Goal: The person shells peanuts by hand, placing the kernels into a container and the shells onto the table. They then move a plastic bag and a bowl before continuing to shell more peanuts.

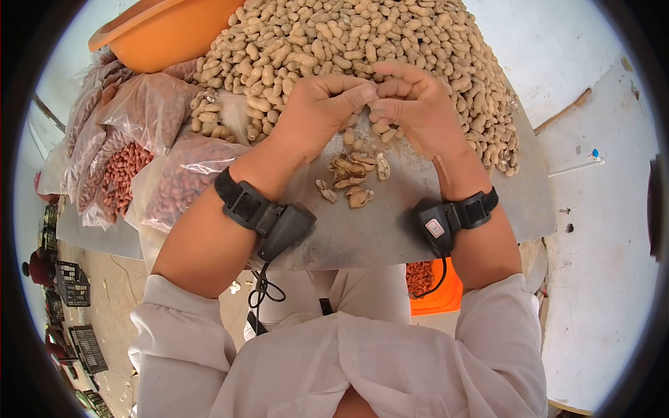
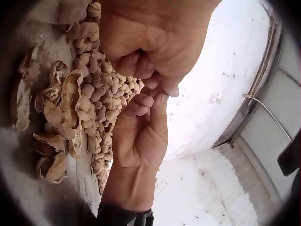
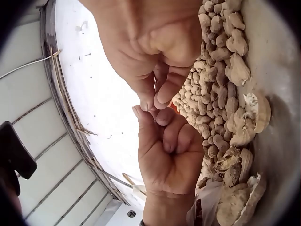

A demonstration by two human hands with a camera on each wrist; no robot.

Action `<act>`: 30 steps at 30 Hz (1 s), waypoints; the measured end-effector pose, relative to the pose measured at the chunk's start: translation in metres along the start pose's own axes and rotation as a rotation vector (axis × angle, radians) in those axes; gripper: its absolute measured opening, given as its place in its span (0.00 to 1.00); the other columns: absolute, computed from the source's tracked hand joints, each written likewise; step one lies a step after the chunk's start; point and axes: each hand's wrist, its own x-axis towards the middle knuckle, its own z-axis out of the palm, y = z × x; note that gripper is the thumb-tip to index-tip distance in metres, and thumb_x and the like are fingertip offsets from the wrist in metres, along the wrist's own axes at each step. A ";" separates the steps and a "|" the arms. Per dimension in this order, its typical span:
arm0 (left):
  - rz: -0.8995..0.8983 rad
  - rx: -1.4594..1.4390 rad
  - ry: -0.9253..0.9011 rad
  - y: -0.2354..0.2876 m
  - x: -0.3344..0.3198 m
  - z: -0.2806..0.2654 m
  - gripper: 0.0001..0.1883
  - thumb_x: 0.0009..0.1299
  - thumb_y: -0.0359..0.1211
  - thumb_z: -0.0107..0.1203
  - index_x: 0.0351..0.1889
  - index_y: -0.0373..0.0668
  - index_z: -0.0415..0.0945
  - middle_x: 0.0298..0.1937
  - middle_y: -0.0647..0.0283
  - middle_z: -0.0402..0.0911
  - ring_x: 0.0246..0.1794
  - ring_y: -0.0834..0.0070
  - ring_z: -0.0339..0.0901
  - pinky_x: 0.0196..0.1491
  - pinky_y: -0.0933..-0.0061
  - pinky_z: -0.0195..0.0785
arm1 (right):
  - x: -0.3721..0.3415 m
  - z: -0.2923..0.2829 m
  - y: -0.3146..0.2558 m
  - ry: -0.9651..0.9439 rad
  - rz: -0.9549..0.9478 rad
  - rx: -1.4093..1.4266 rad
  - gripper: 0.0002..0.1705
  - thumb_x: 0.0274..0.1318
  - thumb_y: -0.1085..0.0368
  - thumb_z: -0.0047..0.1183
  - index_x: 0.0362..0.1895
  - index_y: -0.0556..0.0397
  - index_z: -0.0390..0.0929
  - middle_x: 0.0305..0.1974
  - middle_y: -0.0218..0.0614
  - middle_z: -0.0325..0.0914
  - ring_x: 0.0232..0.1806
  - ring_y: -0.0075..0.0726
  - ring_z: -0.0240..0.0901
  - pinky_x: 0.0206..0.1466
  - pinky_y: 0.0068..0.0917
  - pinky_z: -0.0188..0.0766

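Thumb and fingertips of the left hand (image 1: 317,111) meet those of the right hand (image 1: 421,111) at the near edge of a heap of unshelled peanuts (image 1: 334,42). Both hands pinch at a small thing that their fingers almost wholly hide; what it is cannot be made out. In the left wrist view the left hand (image 2: 155,37) is above the right hand (image 2: 138,141). The right wrist view has the right hand (image 3: 150,42) on top, fingertips touching the left hand (image 3: 169,160). Empty, broken shells (image 1: 348,171) lie on the grey tabletop (image 1: 334,237) between the forearms.
At the back left stands an orange basin (image 1: 160,38). Clear bags of reddish kernels (image 1: 150,108) lie left of the heap. Below the table's front edge is an orange container (image 1: 442,292) with reddish contents. Black crates (image 1: 73,284) stand on the floor at left.
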 end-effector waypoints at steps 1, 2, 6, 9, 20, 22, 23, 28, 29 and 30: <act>-0.006 0.062 -0.005 0.004 -0.001 -0.002 0.13 0.66 0.34 0.54 0.42 0.34 0.77 0.25 0.70 0.72 0.21 0.88 0.60 0.22 0.88 0.53 | 0.000 0.001 0.000 -0.011 0.026 0.036 0.19 0.47 0.74 0.57 0.47 0.64 0.72 0.30 0.37 0.77 0.28 0.25 0.74 0.30 0.17 0.70; -0.012 0.124 -0.011 0.006 -0.001 -0.004 0.12 0.66 0.34 0.54 0.41 0.34 0.77 0.25 0.69 0.73 0.21 0.88 0.62 0.23 0.87 0.55 | -0.001 0.003 0.000 -0.022 0.053 0.071 0.19 0.46 0.73 0.58 0.45 0.64 0.73 0.29 0.36 0.77 0.29 0.24 0.73 0.31 0.17 0.70; 0.312 0.554 0.019 -0.007 0.001 -0.002 0.09 0.66 0.31 0.52 0.37 0.33 0.76 0.29 0.67 0.76 0.26 0.85 0.68 0.29 0.84 0.62 | -0.001 0.004 0.004 -0.073 0.136 0.030 0.20 0.45 0.70 0.60 0.44 0.65 0.75 0.30 0.34 0.77 0.27 0.22 0.70 0.31 0.17 0.67; 0.269 0.532 0.038 -0.008 0.000 -0.002 0.08 0.66 0.29 0.51 0.36 0.32 0.76 0.30 0.66 0.77 0.29 0.84 0.69 0.32 0.83 0.65 | -0.004 0.009 0.003 -0.041 0.126 0.059 0.18 0.46 0.70 0.60 0.42 0.65 0.76 0.30 0.34 0.77 0.26 0.21 0.69 0.30 0.16 0.65; 0.046 0.007 0.011 0.002 -0.002 0.002 0.10 0.65 0.33 0.54 0.35 0.35 0.77 0.25 0.69 0.75 0.25 0.86 0.68 0.26 0.84 0.61 | 0.002 -0.002 0.005 -0.086 0.072 0.227 0.22 0.48 0.75 0.56 0.50 0.63 0.71 0.37 0.39 0.77 0.33 0.28 0.75 0.35 0.19 0.72; 0.075 0.031 -0.004 -0.001 0.001 0.000 0.09 0.65 0.32 0.54 0.35 0.35 0.77 0.26 0.69 0.75 0.25 0.87 0.68 0.26 0.85 0.61 | 0.002 -0.004 0.006 -0.085 0.073 0.251 0.23 0.48 0.75 0.55 0.52 0.62 0.70 0.37 0.40 0.77 0.34 0.29 0.75 0.36 0.20 0.73; 0.090 0.043 -0.011 -0.002 0.002 -0.001 0.08 0.65 0.32 0.54 0.35 0.35 0.77 0.26 0.69 0.75 0.25 0.87 0.68 0.26 0.85 0.61 | 0.002 -0.004 0.006 -0.075 0.089 0.260 0.24 0.48 0.75 0.55 0.52 0.62 0.69 0.38 0.40 0.77 0.34 0.29 0.75 0.36 0.20 0.73; 0.178 0.312 0.042 -0.007 0.003 -0.002 0.07 0.65 0.30 0.54 0.33 0.35 0.75 0.26 0.70 0.75 0.24 0.86 0.67 0.26 0.85 0.60 | 0.000 -0.002 0.005 -0.094 0.096 0.235 0.24 0.47 0.73 0.58 0.52 0.62 0.70 0.38 0.39 0.77 0.33 0.29 0.75 0.35 0.20 0.73; 0.252 0.443 0.054 -0.010 0.003 -0.002 0.06 0.65 0.30 0.53 0.34 0.35 0.74 0.26 0.71 0.74 0.24 0.88 0.65 0.26 0.87 0.59 | -0.001 -0.001 0.008 -0.093 0.083 0.189 0.24 0.47 0.73 0.58 0.51 0.63 0.71 0.38 0.39 0.77 0.32 0.28 0.75 0.35 0.19 0.73; 0.290 0.535 0.060 -0.010 0.004 -0.002 0.06 0.65 0.30 0.53 0.33 0.35 0.74 0.26 0.70 0.74 0.24 0.87 0.66 0.26 0.86 0.60 | -0.001 0.001 0.009 -0.091 0.069 0.142 0.23 0.47 0.72 0.58 0.50 0.63 0.71 0.37 0.38 0.77 0.32 0.28 0.75 0.35 0.19 0.73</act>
